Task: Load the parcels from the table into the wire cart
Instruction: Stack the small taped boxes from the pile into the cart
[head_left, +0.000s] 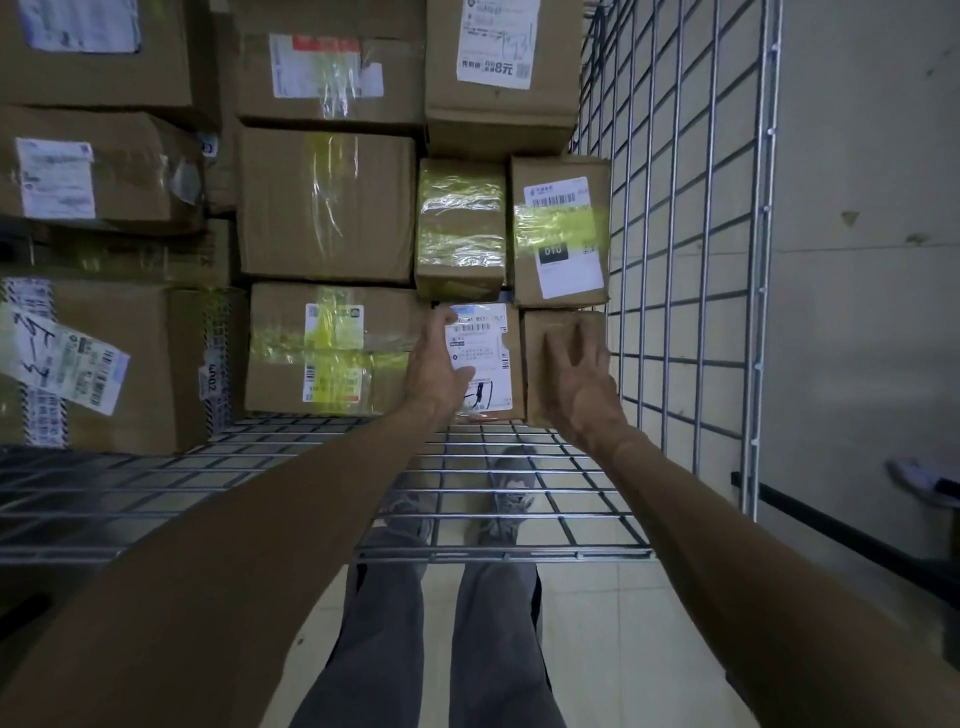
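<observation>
Parcels are already filling most of the cart, stacked in tight rows against its back. The two smallest are sitting at the bottom right on the wire shelf, and the desk is lying out of view. The left grip is pinching the labelled box by its left edge, thumb lying across the label and fingers running up the side, probably to steer it upright into the narrow slot beside the taped carton. The right grip is spread, its fingers pressing flat on the face of the plain box, seemingly pushing it back beside the mesh wall so that both boxes are sitting flush. Standing them on end is saving shelf space. The boxes overhead look to be resting on them, so a careless nudge could be tipping that column.
</observation>
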